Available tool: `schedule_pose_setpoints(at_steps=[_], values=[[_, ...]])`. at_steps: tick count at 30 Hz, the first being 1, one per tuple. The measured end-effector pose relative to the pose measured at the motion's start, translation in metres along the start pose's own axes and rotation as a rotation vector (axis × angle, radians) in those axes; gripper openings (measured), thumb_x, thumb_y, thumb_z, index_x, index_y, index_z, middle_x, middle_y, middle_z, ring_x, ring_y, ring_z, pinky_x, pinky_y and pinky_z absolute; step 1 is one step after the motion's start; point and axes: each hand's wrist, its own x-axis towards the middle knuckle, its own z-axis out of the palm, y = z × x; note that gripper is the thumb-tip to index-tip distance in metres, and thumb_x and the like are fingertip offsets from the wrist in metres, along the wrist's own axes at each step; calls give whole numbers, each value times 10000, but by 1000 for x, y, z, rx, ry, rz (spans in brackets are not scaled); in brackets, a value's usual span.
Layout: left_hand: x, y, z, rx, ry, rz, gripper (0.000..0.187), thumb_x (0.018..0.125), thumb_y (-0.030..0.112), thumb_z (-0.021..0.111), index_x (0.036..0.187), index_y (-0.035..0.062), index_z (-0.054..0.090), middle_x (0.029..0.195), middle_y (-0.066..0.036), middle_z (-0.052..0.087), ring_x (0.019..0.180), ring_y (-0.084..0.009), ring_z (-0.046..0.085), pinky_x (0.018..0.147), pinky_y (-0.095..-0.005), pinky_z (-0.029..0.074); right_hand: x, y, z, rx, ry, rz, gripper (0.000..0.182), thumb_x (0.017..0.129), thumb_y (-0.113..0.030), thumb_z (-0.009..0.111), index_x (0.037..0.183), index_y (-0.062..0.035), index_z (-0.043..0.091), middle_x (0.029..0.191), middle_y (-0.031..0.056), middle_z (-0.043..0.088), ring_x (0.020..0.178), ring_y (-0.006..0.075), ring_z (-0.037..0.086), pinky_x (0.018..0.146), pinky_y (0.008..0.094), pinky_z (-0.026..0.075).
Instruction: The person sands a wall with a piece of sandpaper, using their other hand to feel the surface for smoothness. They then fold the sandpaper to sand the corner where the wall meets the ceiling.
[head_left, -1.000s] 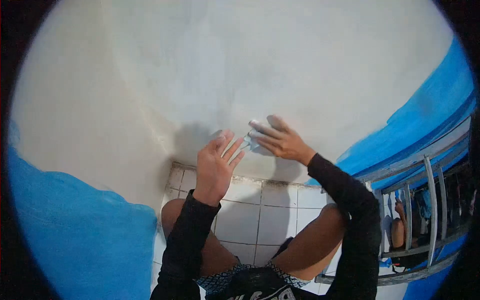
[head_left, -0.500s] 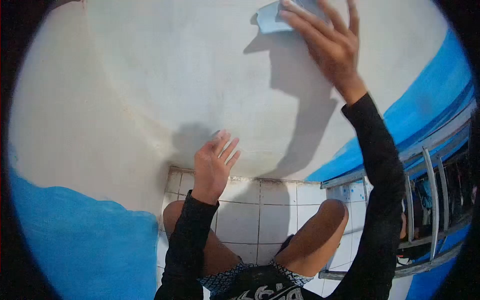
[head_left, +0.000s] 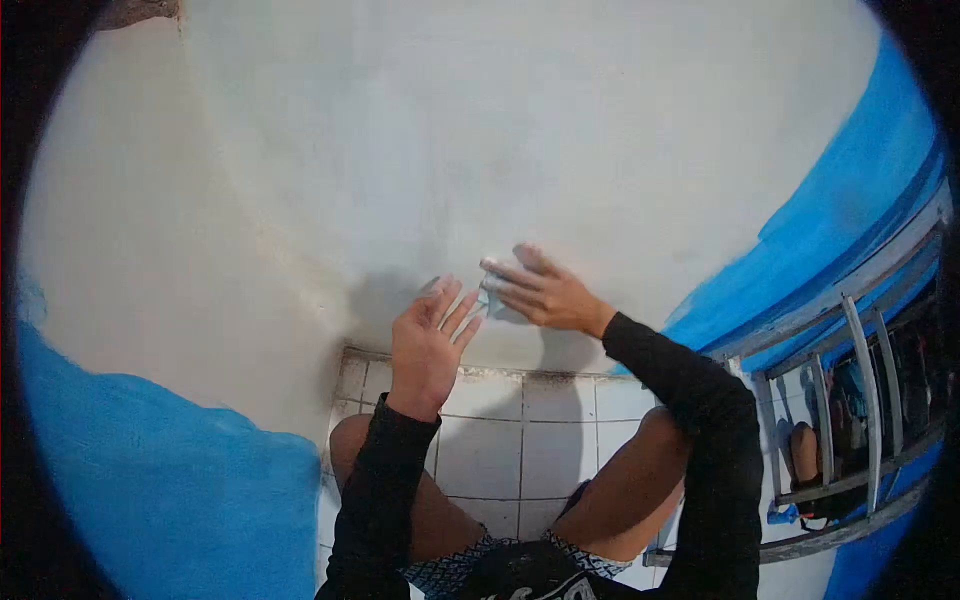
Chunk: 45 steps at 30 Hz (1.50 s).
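Note:
Low on the off-white wall [head_left: 600, 130], my right hand [head_left: 545, 295] lies with its fingers stretched out over a thin light blue sheet [head_left: 488, 298]. Only a small edge of the sheet shows beside the fingers, the rest being hidden under the hand. My left hand [head_left: 425, 345] is raised just to the left, fingers apart and holding nothing. Its fingertips are close to the sheet's edge in this view. Both hands cast shadows on the wall.
White floor tiles [head_left: 480, 440] meet the wall below my hands, between my bent knees. Blue paint covers the wall at lower left [head_left: 170, 470] and along the right. A wooden ladder-like frame [head_left: 860, 390] stands at the right, with cluttered things behind it.
My right hand has swept down the wall with the light blue sheet, from the top to beside my left hand. My left hand has stayed nearly in place.

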Motion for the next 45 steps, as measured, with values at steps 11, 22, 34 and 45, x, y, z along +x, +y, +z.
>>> schedule_pose_setpoints(at_steps=[11,22,34,45], values=[[-3,-1,12,35,56,5,576,981,260,462,1456,-46,347,1538,-202,314,1455,-340,292,1190,-460,231,65,160,-197,-643,518,-25,372,890,-193,639,1243,-309,655,1366,-112,604,1385,165,448,1244,538,109],[-2,3,12,24,67,3,571,968,181,499,1451,-62,315,1507,-207,337,1446,-339,308,1192,-463,247,63,140,-184,-673,486,169,395,880,-190,615,1267,-259,649,1371,-74,605,1382,157,444,1227,556,142],[-11,6,16,17,164,57,422,972,194,508,1325,-23,432,1318,-160,473,1322,-323,455,1133,-465,339,-10,-20,16,13,5,44,462,849,-194,572,1304,-126,621,1512,72,464,1396,223,429,1204,527,245],[-7,8,21,-59,157,46,410,944,154,536,1305,-24,458,1310,-167,474,1349,-329,427,1135,-472,332,57,139,-181,-620,491,-5,360,861,-152,637,1212,-220,674,1316,-71,641,1350,161,484,1218,520,205]])
